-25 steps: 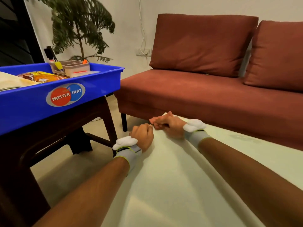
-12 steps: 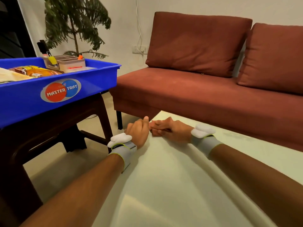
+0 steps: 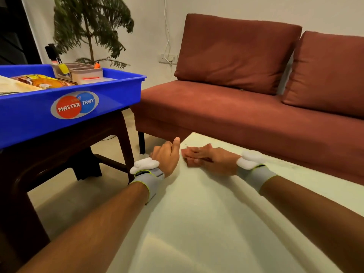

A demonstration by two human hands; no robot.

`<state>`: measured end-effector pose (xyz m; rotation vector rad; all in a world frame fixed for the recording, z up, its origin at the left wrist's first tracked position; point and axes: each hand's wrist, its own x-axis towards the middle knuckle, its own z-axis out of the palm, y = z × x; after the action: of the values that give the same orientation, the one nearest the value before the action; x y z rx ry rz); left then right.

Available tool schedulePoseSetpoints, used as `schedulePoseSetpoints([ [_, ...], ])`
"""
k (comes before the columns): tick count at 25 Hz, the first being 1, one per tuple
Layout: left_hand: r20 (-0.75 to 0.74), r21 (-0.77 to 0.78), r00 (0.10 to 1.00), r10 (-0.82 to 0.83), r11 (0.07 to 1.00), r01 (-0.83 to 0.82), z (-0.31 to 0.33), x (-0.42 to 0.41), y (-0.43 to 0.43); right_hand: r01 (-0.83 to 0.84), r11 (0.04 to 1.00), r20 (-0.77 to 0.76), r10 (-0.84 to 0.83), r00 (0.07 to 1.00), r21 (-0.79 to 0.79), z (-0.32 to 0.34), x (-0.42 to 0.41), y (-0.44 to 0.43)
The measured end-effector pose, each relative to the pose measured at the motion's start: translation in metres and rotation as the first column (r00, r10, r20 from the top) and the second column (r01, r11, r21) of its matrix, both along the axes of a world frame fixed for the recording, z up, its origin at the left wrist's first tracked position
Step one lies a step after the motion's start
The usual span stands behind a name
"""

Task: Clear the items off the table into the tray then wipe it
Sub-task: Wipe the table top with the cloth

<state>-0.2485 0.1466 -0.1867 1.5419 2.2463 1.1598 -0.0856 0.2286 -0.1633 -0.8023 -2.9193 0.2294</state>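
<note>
Tray [image 3: 39,115] was what I checked first; it sat blue and loaded on a dark wooden stool [image 3: 110,134] off to my left, well apart from the pale surface [image 3: 197,223], with a snack packet [image 3: 39,81], a beige organiser box [image 3: 82,72] and a couple of markers [image 3: 52,54] already inside it; the surface itself showed nothing left on it in the part I could see, so I judged the clearing done and the wiping, or a last sweep of crumbs, to be the step in hand; my left hand [image 3: 167,156] hung at the near-left edge of the surface by its far corner, its fingers curled down out of view over the edge and the thumb raised, so I could not tell whether it cupped anything; my right hand [image 3: 206,159] lay flat on the surface just beside it, its fingers [image 3: 190,152] stretched out together and pointing toward the left hand, pressed on nothing I could make out; no cloth showed in either hand or anywhere in view; the red sofa [image 3: 256,115] stood behind the surface and a potted plant [image 3: 90,26] beyond the tray; I judged the next move would call for dragging the flat right hand to the edge so anything loose dropped into the waiting left, then carrying that over to the tray, and finding a cloth before any proper wipe.
</note>
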Motion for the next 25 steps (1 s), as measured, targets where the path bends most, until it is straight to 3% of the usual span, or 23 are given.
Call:
schedulePoseSetpoints([
  [4, 0.0, -0.016, 1.0, 0.025, 1.0, -0.025, 0.001, 0.003, 0.001, 0.378, 0.918, 0.06, -0.387, 0.92, 0.115, -0.003, 0.012, 0.054],
  [5, 0.013, -0.022, 0.999, 0.037, 0.999, -0.036, -0.001, 0.002, 0.004, 0.404, 0.908, 0.058, -0.412, 0.909, 0.113, -0.004, -0.008, 0.057],
  [8, 0.081, -0.035, 0.995, 0.057, 0.998, -0.054, -0.001, -0.005, 0.007, 0.263, 0.957, -0.024, -0.262, 0.965, 0.125, -0.004, -0.057, 0.033],
  [11, 0.109, -0.031, 0.994, 0.032, 0.999, -0.028, -0.001, -0.006, 0.005, -0.046, 0.997, 0.038, 0.043, 0.998, 0.069, -0.002, -0.022, 0.001],
  [12, 0.123, -0.032, 0.992, 0.025, 0.999, -0.022, 0.0, -0.006, 0.004, -0.065, 0.997, 0.072, 0.062, 0.996, 0.043, -0.002, 0.0, 0.001],
  [16, 0.117, -0.034, 0.992, 0.04, 0.999, -0.036, 0.002, -0.001, 0.002, 0.347, 0.934, 0.018, -0.35, 0.937, 0.089, -0.001, 0.017, 0.044],
  [17, 0.119, -0.036, 0.992, 0.051, 0.998, -0.047, 0.001, -0.001, 0.003, 0.335, 0.939, 0.006, -0.337, 0.942, 0.078, -0.004, -0.004, 0.044],
  [20, 0.152, 0.004, 0.987, 0.048, 0.999, -0.049, 0.001, -0.007, 0.003, 0.066, 0.997, -0.055, -0.063, 0.996, 0.038, -0.014, -0.058, -0.001],
  [23, 0.182, 0.033, 0.983, 0.032, 0.999, -0.039, -0.002, -0.009, 0.001, -0.123, 0.99, 0.047, 0.12, 0.992, 0.076, -0.003, -0.022, -0.026],
  [25, 0.228, 0.033, 0.971, 0.072, 0.996, -0.082, -0.002, -0.009, 0.003, 0.082, 0.992, 0.03, -0.086, 0.996, 0.1, -0.002, 0.01, -0.009],
])
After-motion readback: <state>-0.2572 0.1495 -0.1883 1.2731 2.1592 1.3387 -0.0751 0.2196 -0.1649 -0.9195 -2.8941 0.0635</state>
